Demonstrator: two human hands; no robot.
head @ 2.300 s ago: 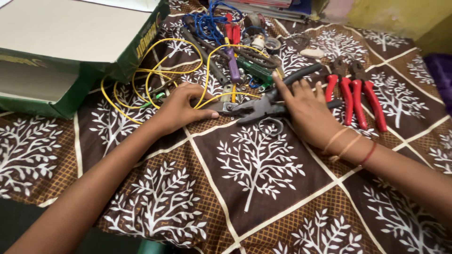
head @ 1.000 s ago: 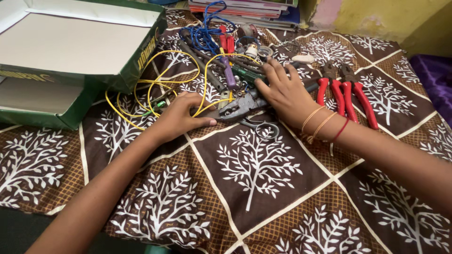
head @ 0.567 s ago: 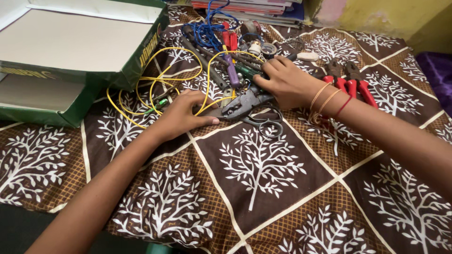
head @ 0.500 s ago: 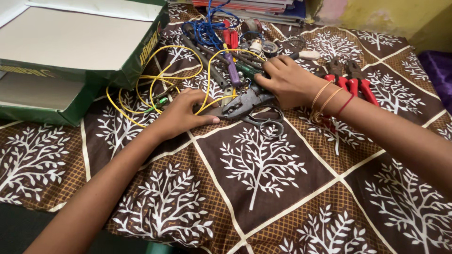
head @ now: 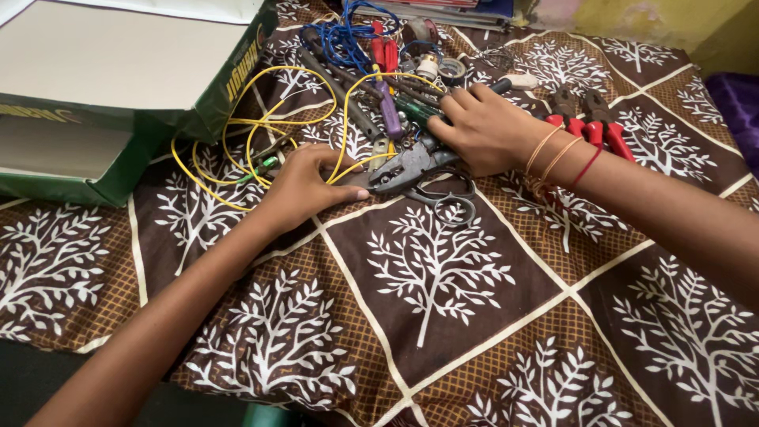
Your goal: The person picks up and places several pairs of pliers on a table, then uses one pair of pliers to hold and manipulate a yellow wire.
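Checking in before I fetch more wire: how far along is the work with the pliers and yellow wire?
Done: nothing visibly cut. In hand: right hand closed on the black pliers; left hand pins the yellow wire at their nose. Left: the rest of the wire lies looped.

There is one view only, from a camera on the person's head. It looks steeply down and forward over both forearms, which enter from the bottom left and the right edge. It sits close above the patterned cloth [head: 427, 277], which fills most of the frame. The tool pile [head: 395, 87] lies in the upper middle, the green box [head: 118, 79] is cut by the upper left corner, and a yellow wall [head: 672, 20] shows top right.
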